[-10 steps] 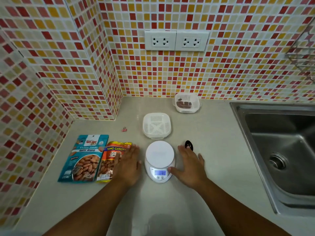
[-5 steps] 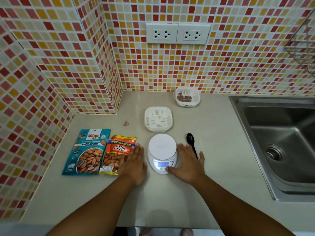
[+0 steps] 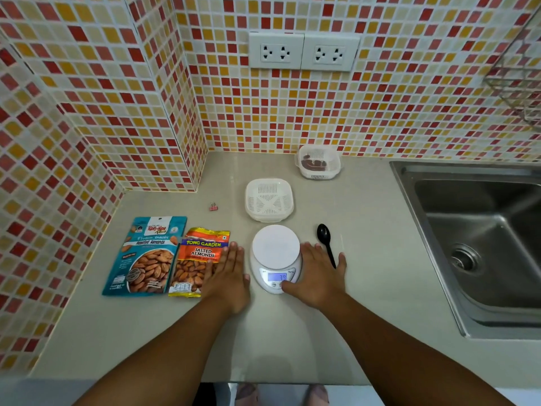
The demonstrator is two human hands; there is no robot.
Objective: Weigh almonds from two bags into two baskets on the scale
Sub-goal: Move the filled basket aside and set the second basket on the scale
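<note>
**Head view: hands laid flat beside the scale, bags and baskets untouched**

Head view was taken looking down on the desk (image 3: 366,230). The left hand (image 3: 227,276) was laid flat with straight fingers, released, its edge overlapping the orange bag of salted almonds (image 3: 196,259). The right hand (image 3: 316,273) was spread flat beside the scale (image 3: 275,253), its thumb touching the front near the lit display; nothing was grasped. The blue bag of roasted almonds (image 3: 146,256) was lying just beside the orange one. An empty white basket (image 3: 268,199) was set just behind the scale; a second basket (image 3: 318,161), with something dark inside, was seen near the wall. A black spoon (image 3: 325,235) was partly hidden under the right hand.

The bags were judged light, soft and crinkly, best pinched at the top seal. The baskets were judged light, stiff plastic, best taken by the rim
</note>
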